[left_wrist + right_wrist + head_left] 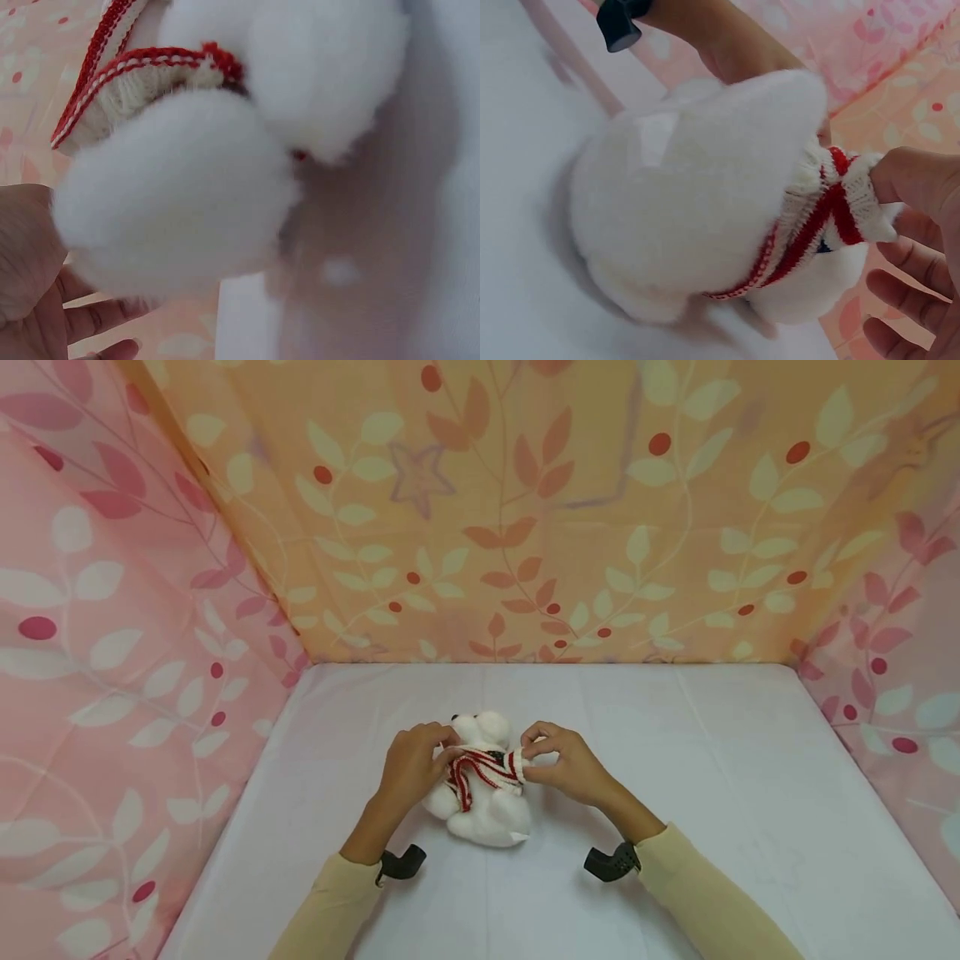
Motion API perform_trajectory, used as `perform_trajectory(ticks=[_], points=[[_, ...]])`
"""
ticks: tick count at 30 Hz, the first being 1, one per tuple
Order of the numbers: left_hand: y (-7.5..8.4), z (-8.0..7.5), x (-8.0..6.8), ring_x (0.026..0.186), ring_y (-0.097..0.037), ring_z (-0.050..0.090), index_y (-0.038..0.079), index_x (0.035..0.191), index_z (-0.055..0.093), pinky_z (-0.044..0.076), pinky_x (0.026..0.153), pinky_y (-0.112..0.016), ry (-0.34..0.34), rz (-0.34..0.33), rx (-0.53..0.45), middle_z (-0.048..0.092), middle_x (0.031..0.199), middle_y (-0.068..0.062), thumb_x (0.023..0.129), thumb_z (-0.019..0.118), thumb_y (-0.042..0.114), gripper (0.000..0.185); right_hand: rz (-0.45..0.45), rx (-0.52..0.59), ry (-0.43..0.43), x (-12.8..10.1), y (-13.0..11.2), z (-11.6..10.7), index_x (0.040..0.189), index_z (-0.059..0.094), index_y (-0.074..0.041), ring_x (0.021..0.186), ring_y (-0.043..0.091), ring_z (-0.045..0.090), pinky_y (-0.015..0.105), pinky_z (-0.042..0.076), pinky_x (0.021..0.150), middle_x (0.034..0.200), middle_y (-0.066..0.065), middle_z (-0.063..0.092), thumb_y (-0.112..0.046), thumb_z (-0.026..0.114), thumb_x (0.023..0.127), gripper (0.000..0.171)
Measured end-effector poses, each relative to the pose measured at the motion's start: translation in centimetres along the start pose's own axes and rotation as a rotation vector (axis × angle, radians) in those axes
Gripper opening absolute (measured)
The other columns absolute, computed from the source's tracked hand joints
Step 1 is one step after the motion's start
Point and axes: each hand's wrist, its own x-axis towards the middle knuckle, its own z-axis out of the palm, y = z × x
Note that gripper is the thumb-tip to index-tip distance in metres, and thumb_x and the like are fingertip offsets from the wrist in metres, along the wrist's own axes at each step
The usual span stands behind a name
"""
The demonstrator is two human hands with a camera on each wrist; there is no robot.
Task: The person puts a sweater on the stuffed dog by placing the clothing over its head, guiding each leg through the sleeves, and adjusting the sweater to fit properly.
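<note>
You see a white cloth (750, 793) spread flat over the table, faint fold lines running across it toward the back. Behind it hangs an orange curtain (525, 510) printed with pale and red leaves and red berries. On your left, a pink curtain (112, 635) with white and dark pink leaves slants down to the cloth's edge; a matching pink curtain on your right (892, 660) closes that side.
</note>
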Motion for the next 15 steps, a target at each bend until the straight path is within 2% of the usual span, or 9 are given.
perform_trajectory(ticks=[1,4,8,12,15], points=[[-0.1,0.0,0.0,0.084,-0.023,0.065,0.021,0.087,0.074,0.049,0.076,-0.048,0.002,-0.002,0.002,0.069,0.084,0.005,0.083,0.083,0.025,0.011,0.012,0.002,0.016,-0.1,0.0,0.1,0.088,0.08,-0.012,0.106,0.021,0.057,0.032,0.051,0.085,0.107,-0.001,0.064,0.0,0.082,0.078,0.015],[-0.4,0.1,-0.1,0.084,-0.022,0.065,0.022,0.087,0.074,0.048,0.079,-0.049,0.007,-0.008,0.015,0.069,0.084,0.006,0.083,0.084,0.025,0.011,0.044,0.013,0.056,-0.6,-1.7,0.1,0.09,0.081,-0.005,0.108,0.024,0.056,0.037,0.052,0.086,0.108,0.006,0.065,0.004,0.081,0.078,0.014],[-0.7,0.2,-0.1,0.086,-0.022,0.065,0.021,0.087,0.074,0.047,0.081,-0.05,0.008,-0.02,0.017,0.069,0.086,0.005,0.083,0.084,0.025,0.011,0.068,0.033,0.116,-1.0,-3.8,0.0,0.089,0.079,0.005,0.104,0.029,0.056,0.041,0.052,0.082,0.104,0.018,0.064,0.011,0.078,0.077,0.013],[-0.8,0.2,-0.2,0.084,-0.022,0.065,0.02,0.088,0.075,0.048,0.08,-0.05,0.018,-0.02,0.009,0.069,0.085,0.005,0.083,0.084,0.026,0.012,0.125,0.089,0.146,-1.3,-2.8,0.3,0.089,0.078,0.006,0.101,0.028,0.056,0.036,0.05,0.081,0.102,0.019,0.063,0.012,0.076,0.077,0.013],[-0.6,0.3,-0.4,0.082,-0.021,0.064,0.018,0.091,0.075,0.048,0.077,-0.045,0.026,-0.009,-0.024,0.067,0.083,0.005,0.084,0.084,0.026,0.013,0.162,0.114,0.131,-1.2,-1.3,0.5,0.092,0.078,0.002,0.102,0.027,0.055,0.04,0.049,0.086,0.103,0.016,0.063,0.008,0.076,0.08,0.014]])
